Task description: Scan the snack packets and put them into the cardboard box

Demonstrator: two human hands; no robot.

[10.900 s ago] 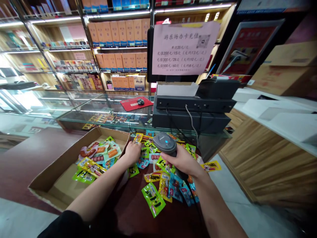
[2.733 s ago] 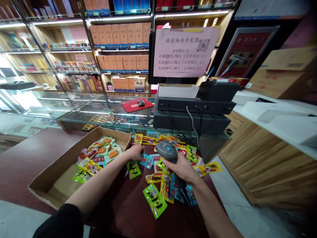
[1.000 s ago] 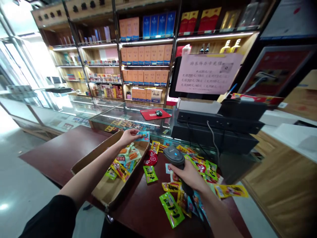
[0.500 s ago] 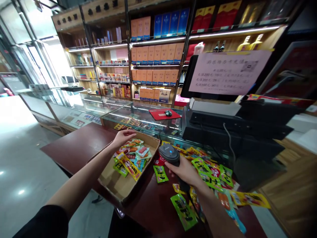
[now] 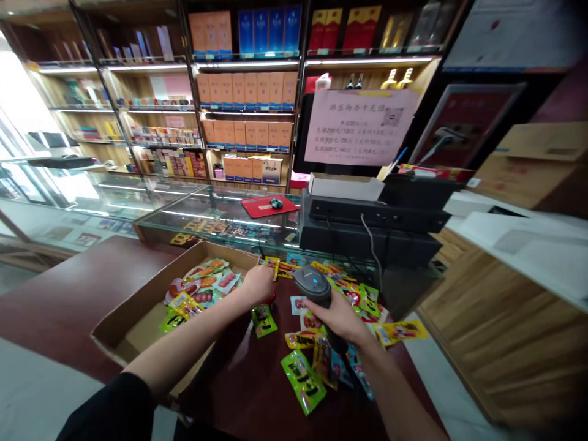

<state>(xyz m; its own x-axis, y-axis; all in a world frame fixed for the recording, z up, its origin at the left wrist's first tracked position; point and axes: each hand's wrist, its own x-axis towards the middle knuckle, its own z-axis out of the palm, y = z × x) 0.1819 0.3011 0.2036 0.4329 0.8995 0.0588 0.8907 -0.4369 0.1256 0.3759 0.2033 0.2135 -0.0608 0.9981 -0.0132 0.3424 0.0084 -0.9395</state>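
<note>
My right hand (image 5: 337,315) grips a dark handheld barcode scanner (image 5: 313,285) with a blue light on top; its cord runs down past my wrist. My left hand (image 5: 258,285) is past the right edge of a cardboard box (image 5: 138,294), low over the table. Its fingers are curled and mostly hidden, beside a yellow snack packet (image 5: 272,267) and a partly covered red one. Just below it lies a green snack packet (image 5: 263,321). Another green packet (image 5: 303,381) is nearer me. Inside the box are several mixed snack packets (image 5: 209,282).
More packets (image 5: 367,300) are spread over the dark red table (image 5: 59,294) around the scanner. Behind stand a glass display counter (image 5: 184,211), a red mouse pad (image 5: 257,207) with a mouse, and a black register (image 5: 367,226). Shelves of boxed goods line the wall.
My left hand has moved right, from above the box to the packets beside it, and its fingers have curled. My right hand still holds the scanner. The view has turned right.
</note>
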